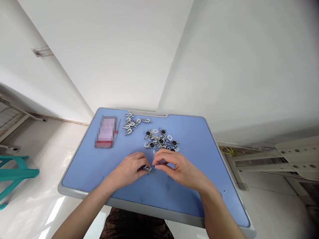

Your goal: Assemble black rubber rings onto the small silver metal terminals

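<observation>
Near the front middle of the blue table, my left hand (131, 167) is closed around a small metal fitting (148, 169) with a dark part. My right hand (178, 167) pinches a small screwdriver (161, 161) by its clear, purplish handle. The screwdriver's thin shaft points left and meets the fitting, though its exact contact spot is too small to make out. Just beyond my hands lies a loose pile of metal parts (161, 141), with black round pieces, flat oval plates and dark rings among them. Farther left is a group of similar metal fittings (129, 126).
A blue table (87, 172) with a grey raised rim stands against a white wall. On its left side lie a blurred, phone-like rectangle (106, 131) and a thin tool with a red part (116, 132). A green stool (22, 172) is at the left, metal frames at both sides.
</observation>
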A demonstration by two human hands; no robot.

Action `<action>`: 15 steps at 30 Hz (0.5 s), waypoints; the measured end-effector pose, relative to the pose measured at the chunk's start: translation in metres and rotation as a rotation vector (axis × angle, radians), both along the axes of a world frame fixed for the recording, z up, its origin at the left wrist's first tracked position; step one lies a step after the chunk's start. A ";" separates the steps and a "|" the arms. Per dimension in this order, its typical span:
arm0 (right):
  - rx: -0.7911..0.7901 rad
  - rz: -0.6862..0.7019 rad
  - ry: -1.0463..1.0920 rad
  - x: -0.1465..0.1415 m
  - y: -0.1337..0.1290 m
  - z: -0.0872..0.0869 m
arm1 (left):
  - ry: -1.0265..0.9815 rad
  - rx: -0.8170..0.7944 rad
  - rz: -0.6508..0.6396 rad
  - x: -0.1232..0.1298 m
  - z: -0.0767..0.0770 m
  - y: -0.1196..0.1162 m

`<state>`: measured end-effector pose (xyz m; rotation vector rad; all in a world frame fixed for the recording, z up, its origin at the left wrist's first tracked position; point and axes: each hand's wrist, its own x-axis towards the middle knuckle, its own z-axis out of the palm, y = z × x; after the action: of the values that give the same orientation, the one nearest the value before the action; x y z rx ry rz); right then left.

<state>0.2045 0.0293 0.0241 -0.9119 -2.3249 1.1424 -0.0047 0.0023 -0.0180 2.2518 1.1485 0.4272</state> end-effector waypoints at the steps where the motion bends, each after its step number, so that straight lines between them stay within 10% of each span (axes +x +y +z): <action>1: 0.012 -0.009 -0.004 -0.001 0.000 -0.001 | -0.001 0.002 0.000 0.000 0.000 0.000; 10: 0.249 -0.063 0.010 -0.013 -0.001 -0.017 | 0.031 0.024 0.006 0.000 0.001 -0.001; 15: 0.134 -0.102 0.017 -0.009 -0.001 -0.011 | 0.009 0.006 0.007 0.000 0.001 -0.001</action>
<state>0.1954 0.0278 0.0131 -0.9553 -2.2823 0.9377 -0.0048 0.0014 -0.0172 2.2576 1.1620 0.4240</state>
